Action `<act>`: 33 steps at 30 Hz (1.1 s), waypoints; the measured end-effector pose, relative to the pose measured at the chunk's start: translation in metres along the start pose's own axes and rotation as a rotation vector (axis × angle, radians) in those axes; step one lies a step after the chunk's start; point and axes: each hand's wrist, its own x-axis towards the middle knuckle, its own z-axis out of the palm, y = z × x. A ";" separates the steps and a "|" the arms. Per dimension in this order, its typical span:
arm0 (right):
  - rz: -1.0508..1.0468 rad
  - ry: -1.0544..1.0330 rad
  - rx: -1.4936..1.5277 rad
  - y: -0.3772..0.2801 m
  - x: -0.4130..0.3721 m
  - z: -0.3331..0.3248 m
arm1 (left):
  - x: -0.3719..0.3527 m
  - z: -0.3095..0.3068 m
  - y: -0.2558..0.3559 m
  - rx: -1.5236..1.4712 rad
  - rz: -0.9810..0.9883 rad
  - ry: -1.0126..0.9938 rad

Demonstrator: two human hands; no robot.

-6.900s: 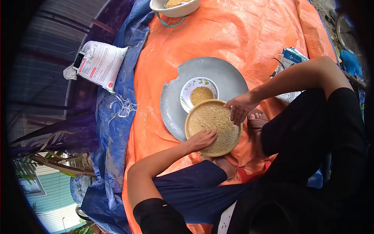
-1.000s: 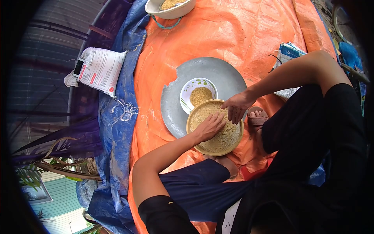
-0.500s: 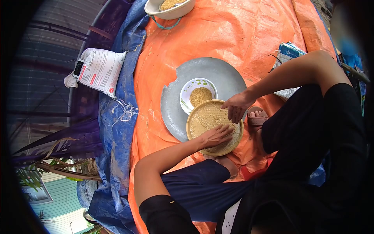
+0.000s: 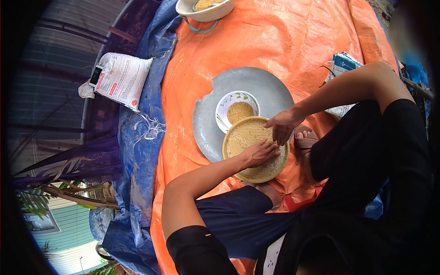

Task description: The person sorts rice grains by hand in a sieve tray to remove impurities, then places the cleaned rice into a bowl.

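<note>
Left hand [image 4: 261, 154] has slid up the woven tray [image 4: 224, 150] since the last frame, so its fingertips are now right by the right hand [image 4: 284, 123]. Way back in the first frame it was over on the tray's left side, with the two well apart. Both look open to me: left lies flat on the grain [image 4: 265, 171], fingers stretched out, right has its thumb at the rim and its fingers hanging over the tray. I can't tell if those fingers touch the grain.

The tray sits in front of the person's body, overlapping the near edge of the bowl [image 4: 223, 109], so I lose that bit, plus whatever grain is under the left palm. The basin [image 4: 207, 14] is cut off up top, one foot [image 4: 263, 187] is partly hidden under the tray, and the far right is a blue blur.

Bowl's on a grey disc [image 4: 205, 120] with a broken-looking edge, laid on a wrinkled orange tarp [image 4: 256, 39]. Blue tarp [image 4: 133, 183] runs down the left, with a white sack [image 4: 124, 81], a phone [image 4: 96, 75] against it and loose strings [image 4: 151, 127]. Past that I get purple netting [image 4: 91, 160], leaves and a pale green wall [image 4: 71, 227].
</note>
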 end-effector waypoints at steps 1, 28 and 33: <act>-0.002 -0.001 -0.005 0.000 -0.001 -0.001 | 0.000 -0.002 0.001 0.012 0.000 0.001; 0.005 0.023 -0.028 -0.001 0.004 -0.005 | 0.000 0.005 -0.004 -0.064 -0.004 -0.024; -0.016 0.059 -0.046 -0.002 -0.001 0.000 | 0.000 0.000 -0.003 -0.085 -0.012 -0.025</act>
